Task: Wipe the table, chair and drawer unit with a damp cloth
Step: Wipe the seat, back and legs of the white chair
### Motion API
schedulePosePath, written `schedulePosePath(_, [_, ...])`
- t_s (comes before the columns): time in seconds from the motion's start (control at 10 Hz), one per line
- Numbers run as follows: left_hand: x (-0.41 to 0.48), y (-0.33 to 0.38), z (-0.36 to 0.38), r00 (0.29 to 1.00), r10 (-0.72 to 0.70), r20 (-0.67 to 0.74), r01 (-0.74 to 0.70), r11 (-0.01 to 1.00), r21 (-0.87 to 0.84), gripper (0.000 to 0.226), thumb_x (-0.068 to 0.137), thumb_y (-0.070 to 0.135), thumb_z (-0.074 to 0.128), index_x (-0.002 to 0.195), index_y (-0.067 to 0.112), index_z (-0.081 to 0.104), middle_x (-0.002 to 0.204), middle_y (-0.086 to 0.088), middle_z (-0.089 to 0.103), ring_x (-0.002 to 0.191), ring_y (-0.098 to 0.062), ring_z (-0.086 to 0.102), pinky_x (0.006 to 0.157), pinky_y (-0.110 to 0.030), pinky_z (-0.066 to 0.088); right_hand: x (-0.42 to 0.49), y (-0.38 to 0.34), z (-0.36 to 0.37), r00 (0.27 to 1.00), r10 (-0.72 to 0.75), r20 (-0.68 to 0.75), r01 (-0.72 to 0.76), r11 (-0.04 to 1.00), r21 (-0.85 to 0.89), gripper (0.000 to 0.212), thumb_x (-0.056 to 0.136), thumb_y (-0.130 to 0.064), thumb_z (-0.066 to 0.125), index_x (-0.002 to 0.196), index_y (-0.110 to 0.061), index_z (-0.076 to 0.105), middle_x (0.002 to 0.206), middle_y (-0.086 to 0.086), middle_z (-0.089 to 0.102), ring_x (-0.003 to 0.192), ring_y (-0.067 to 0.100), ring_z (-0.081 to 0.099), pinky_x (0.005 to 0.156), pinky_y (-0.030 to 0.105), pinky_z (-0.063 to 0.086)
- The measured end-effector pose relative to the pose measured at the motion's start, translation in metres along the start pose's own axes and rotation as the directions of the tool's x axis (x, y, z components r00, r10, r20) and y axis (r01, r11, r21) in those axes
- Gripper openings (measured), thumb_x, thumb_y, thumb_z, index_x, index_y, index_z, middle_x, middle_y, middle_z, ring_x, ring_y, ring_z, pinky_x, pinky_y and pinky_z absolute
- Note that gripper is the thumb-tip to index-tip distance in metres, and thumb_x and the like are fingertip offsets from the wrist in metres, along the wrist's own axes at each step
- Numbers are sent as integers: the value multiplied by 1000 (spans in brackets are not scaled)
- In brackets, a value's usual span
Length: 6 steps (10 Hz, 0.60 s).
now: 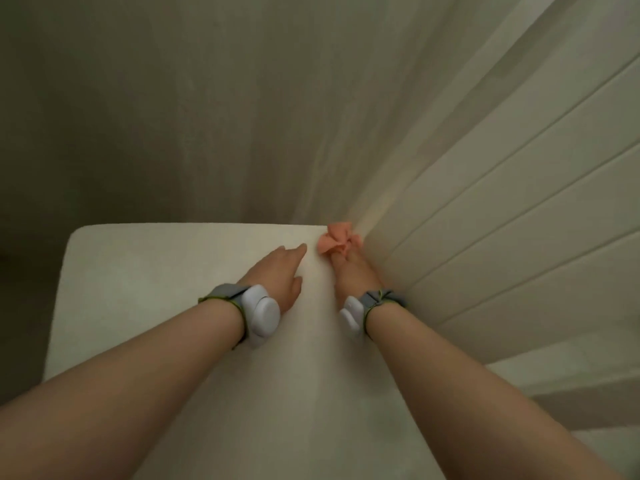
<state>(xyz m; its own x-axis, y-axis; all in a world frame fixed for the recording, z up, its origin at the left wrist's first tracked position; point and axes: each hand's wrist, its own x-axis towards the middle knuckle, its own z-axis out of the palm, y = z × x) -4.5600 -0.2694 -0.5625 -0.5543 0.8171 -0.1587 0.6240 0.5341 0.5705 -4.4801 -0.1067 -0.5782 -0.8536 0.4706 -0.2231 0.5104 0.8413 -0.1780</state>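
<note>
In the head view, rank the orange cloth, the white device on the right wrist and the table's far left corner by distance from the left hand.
1. orange cloth: just right of the left hand fingertips, gripped by the right hand on the table.
2. white device on the right wrist: right, nearer the camera.
3. far left corner: well off left.

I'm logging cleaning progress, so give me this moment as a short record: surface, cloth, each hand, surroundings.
surface: white table top
cloth: peach cloth, bunched, at the far right corner of the top
right hand: grips the cloth, close beside the slatted panel
left hand: fingers straight, resting on the top, apart from the cloth
wrists: a white wrist device on a grey strap on each
behind: pale curtain
</note>
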Motion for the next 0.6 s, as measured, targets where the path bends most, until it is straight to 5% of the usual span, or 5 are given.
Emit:
schedulePosePath(0.2, [-38,36,-12,986,-55,160,60,998,-25,59,97,22,39,149,18,12,152,-10,26,144,-24,15,112,-32,20,-84,12,2,994,100,50,-107,977,182,54,101,-30,24,151,-30,3,159,-7,-4,146,13,1,119,36,10])
schedulePosePath(0.3, [-56,57,-15,970,-60,235,68,997,-29,58,97,22,39,149,18,13,152,-9,27,144,-24,16,112,-31,20,-126,20,3,987,115,113,-129,984,122,57,98,-14,32,151,-23,12,159,4,0,146,23,3,119,37,12])
schedulePosePath(0.4, [-72,79,-17,946,-54,319,67,997,-29,58,97,22,39,149,18,12,152,-8,27,143,-23,17,111,-32,21,-163,29,6,970,132,204,-157,981,112,60,98,-12,31,151,-24,4,159,4,-9,146,21,-3,119,36,11])
schedulePosePath(0.6, [-107,105,-22,907,-59,417,84,996,-40,58,98,22,38,149,18,11,153,-9,26,143,-24,16,111,-34,23,-219,35,6,933,226,281,-256,964,74,58,93,-7,42,148,-14,25,158,10,7,144,30,11,117,38,16])
